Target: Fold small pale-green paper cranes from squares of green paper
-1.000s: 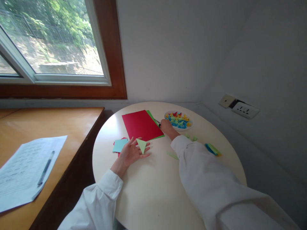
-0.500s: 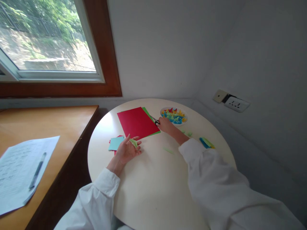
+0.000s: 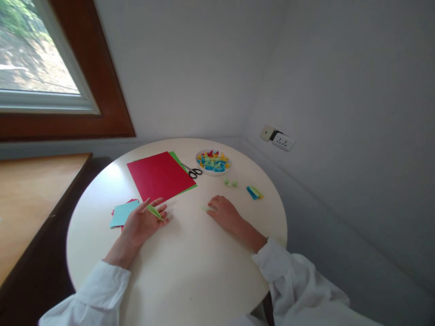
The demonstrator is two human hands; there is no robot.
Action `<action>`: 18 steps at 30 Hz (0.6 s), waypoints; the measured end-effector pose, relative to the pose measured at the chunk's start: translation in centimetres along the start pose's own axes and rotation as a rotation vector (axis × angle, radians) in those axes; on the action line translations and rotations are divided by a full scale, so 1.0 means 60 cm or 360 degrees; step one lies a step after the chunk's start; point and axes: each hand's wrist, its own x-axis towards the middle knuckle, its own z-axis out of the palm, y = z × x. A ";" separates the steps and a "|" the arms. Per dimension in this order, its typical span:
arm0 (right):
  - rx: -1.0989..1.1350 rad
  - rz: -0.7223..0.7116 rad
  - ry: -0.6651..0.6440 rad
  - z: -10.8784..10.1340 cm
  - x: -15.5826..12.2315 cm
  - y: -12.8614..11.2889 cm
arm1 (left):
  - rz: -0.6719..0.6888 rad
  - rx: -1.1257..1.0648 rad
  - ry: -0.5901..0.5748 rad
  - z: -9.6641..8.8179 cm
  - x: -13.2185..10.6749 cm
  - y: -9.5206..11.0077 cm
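My left hand [image 3: 142, 222] rests palm up on the round white table [image 3: 190, 267], its fingers loosely curled round a small light green folded paper [image 3: 155, 212]. My right hand [image 3: 223, 213] lies palm down on the table, its fingertips on a thin green paper strip [image 3: 205, 208]. Black-handled scissors [image 3: 193, 171] lie apart from both hands, between the red sheet [image 3: 159, 175] and a white bowl [image 3: 213, 162] of small coloured paper pieces.
A green sheet lies under the red one. Light blue and red paper squares [image 3: 123, 213] sit left of my left hand. Small green scraps [image 3: 230, 183] and a blue-green-yellow stack [image 3: 254, 192] lie to the right. A wooden desk [image 3: 30, 199] and window adjoin left; a wall socket [image 3: 281, 141] is at right.
My right hand let go of the scissors near the bowl and drew back to the green strip. My left hand turned the green paper edge-on. The view swung to the right.
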 end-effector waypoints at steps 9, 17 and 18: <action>-0.0081 -0.0023 0.0175 0.017 0.001 0.007 | 0.0017 0.0151 0.0154 0.017 0.001 -0.003; -0.0034 0.0219 0.0464 -0.039 0.011 0.073 | 0.0056 0.0208 0.0154 0.011 0.005 -0.004; -0.0041 0.0299 0.0515 -0.056 0.014 0.094 | 0.0052 0.0210 0.0157 0.011 0.005 -0.004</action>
